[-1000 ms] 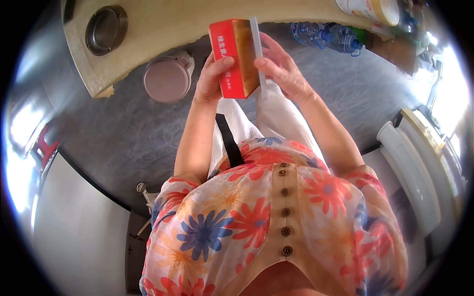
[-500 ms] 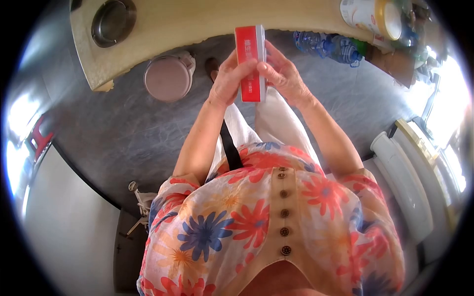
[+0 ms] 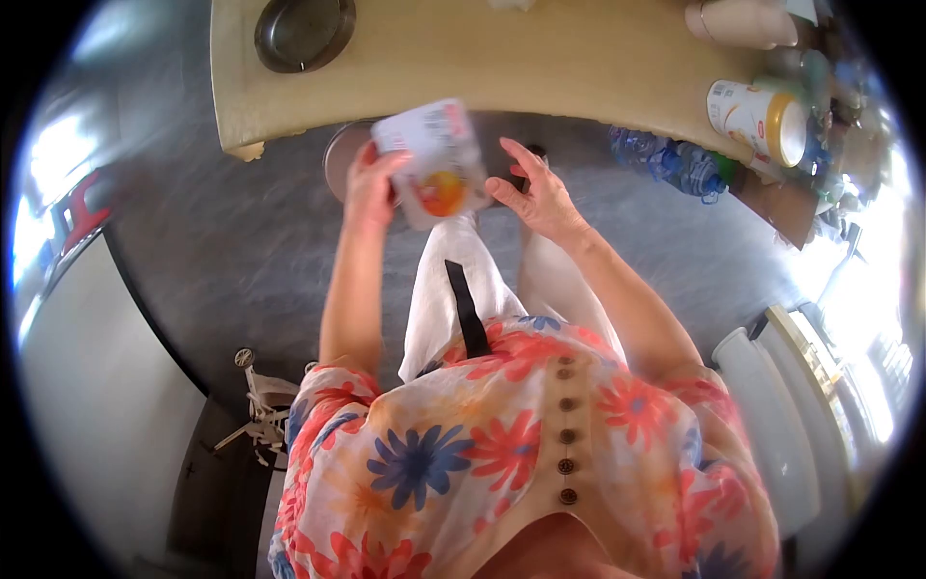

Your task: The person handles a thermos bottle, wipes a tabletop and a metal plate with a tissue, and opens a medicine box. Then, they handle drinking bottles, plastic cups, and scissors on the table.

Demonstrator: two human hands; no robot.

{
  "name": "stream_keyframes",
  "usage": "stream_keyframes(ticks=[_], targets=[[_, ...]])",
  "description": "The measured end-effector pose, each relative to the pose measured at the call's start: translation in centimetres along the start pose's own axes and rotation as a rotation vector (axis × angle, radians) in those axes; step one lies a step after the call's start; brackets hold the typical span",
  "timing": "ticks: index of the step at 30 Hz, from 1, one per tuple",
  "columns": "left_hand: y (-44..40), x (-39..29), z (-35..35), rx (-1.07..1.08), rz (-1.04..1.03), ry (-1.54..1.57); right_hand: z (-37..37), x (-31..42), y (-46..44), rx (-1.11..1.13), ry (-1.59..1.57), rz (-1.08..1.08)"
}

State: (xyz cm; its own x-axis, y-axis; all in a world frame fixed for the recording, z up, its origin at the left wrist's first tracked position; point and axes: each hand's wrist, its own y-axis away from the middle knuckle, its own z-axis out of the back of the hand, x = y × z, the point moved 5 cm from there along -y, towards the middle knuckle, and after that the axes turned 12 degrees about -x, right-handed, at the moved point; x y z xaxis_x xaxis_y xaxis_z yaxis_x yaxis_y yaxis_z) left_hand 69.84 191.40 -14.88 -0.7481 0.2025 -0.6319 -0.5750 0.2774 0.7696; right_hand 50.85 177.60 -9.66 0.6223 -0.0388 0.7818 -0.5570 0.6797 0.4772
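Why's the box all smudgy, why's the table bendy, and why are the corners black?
Head view: the box in the left hand is smeared, probably by motion; the table has a front edge that curves, likely from a very wide lens, which may explain the black corners too; white glare washes out part of the right side.

Tabletop (image 3: pixel 540 77) across the front. Dish (image 3: pixel 305 34) on its left part; tub (image 3: pixel 757 121) on the right, near the front edge, cups (image 3: pixel 741 23) farther back. Bottles (image 3: pixel 675 166) below that edge, right side; cardboard (image 3: pixel 772 205) just right of them. Left, below the edge: bin (image 3: pixel 340 164), partly behind box (image 3: pixel 434 164). Box in left hand (image 3: pixel 372 183); right hand (image 3: pixel 542 198) just right of it.
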Motion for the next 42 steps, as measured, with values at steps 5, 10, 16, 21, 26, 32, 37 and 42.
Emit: stream_keyframes(ticks=[5,10,16,21,26,32,37,42], targets=[[-8.7,-7.2,11.5,-0.155,-0.161,0.235,1.4,-4.4,-0.9,0.005,0.105,-0.165],[-15.1,-13.1,18.6,-0.296,-0.157,0.288,5.2,-7.6,-2.9,-0.181,0.105,-0.246],[-21.9,-16.6,22.3,-0.318,-0.159,0.061,7.6,-3.7,-17.4,-0.426,0.557,0.138],[-23.2,-17.3,23.0,-0.312,-0.260,-0.224,2.9,2.2,-26.7,-0.351,0.614,0.175],[-20.5,-17.6,21.6,-0.494,-0.371,-0.261,-5.1,0.7,-21.3,-0.285,0.682,0.195],[-12.1,-16.2,12.6,-0.426,-0.820,-0.524,-4.8,-4.3,-10.1,-0.090,0.241,-0.011],[-1.6,-4.7,-6.4,0.368,-0.132,-0.592,0.0,-3.8,-5.2,0.062,0.037,-0.065],[5.4,0.9,-18.7,0.732,0.074,-0.534,7.0,-1.2,-3.6,0.100,-0.252,-0.081]])
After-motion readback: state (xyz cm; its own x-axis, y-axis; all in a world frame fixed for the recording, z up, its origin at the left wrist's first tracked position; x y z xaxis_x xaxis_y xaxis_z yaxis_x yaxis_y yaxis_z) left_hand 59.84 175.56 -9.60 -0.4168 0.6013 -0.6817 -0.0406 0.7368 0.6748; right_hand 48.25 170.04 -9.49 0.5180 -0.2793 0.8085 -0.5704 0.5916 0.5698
